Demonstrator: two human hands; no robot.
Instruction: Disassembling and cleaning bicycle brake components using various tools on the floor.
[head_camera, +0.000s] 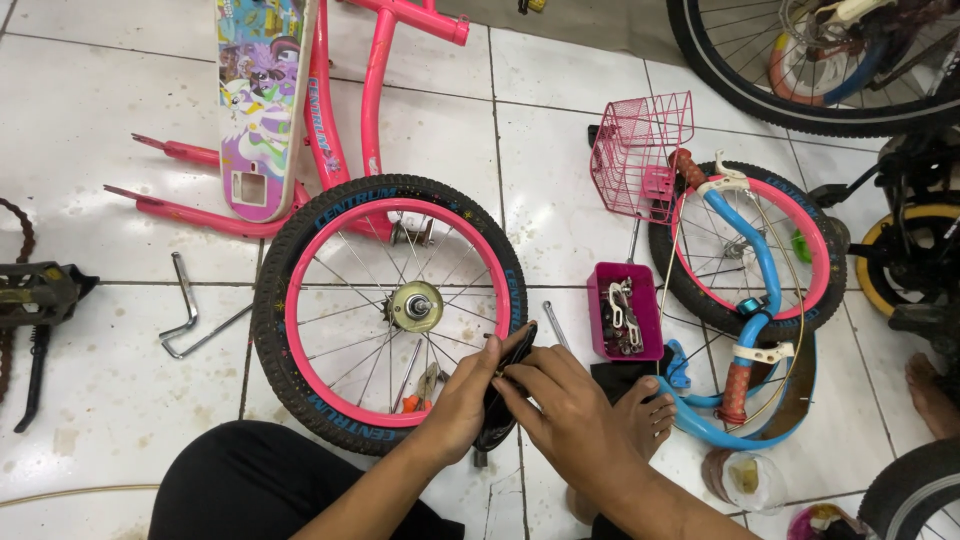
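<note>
**Both hands on tyre of pink-rim wheel**

Landmark: small pink-rimmed bicycle wheel (390, 310), lying flat on white tile floor (100, 130). Left hand (462, 400) and right hand (565, 405) meet at wheel's near-right edge, fingers pinched around a black rubber piece (505, 395), prob. tyre or tube, touching the rim. Hex keys (190, 320) just left of wheel. Pink frame (345, 110) beyond it. Pink parts tray (625, 312) right of wheel; second wheel w/ blue handlebar (755, 260) further right.

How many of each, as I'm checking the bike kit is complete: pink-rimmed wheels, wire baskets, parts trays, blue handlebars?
Pink-rimmed wheels: 2
Wire basket: 1
Parts tray: 1
Blue handlebar: 1
Total: 5
</note>
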